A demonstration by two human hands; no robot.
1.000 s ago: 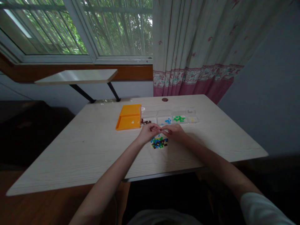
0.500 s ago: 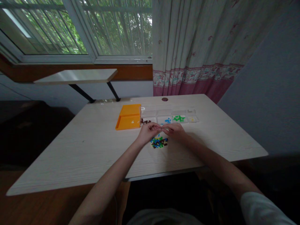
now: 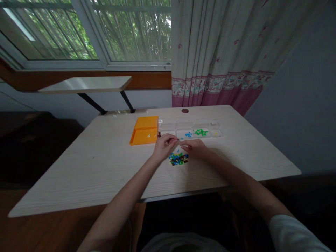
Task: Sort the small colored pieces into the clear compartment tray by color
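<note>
My left hand (image 3: 165,146) is raised over the desk, thumb and fingertips pinched on a small dark brown piece (image 3: 177,139). Just to its right, my right hand (image 3: 196,148) has its index finger stretched toward the left fingertips, with a gap below it and nothing visible in its fingers. Under both hands lies a mixed pile of small plastic pieces (image 3: 177,159) in blue, green, brown and yellow. Behind the hands stands a clear compartment tray (image 3: 184,125). Green pieces (image 3: 201,132), blue pieces (image 3: 188,134) and a few yellow ones sit in separate compartments; my left hand partly hides the brown ones.
An open orange case (image 3: 145,122) with a few small white pieces lies left of the tray. A raised shelf (image 3: 89,84) on black legs stands at the back left of the desk (image 3: 105,175). A round brown cap (image 3: 185,111) is set near the back edge.
My fingertips, which were together, have come slightly apart. My left hand has shifted up a little, covering more of the brown compartment, and a brown piece now shows in its pinch.
</note>
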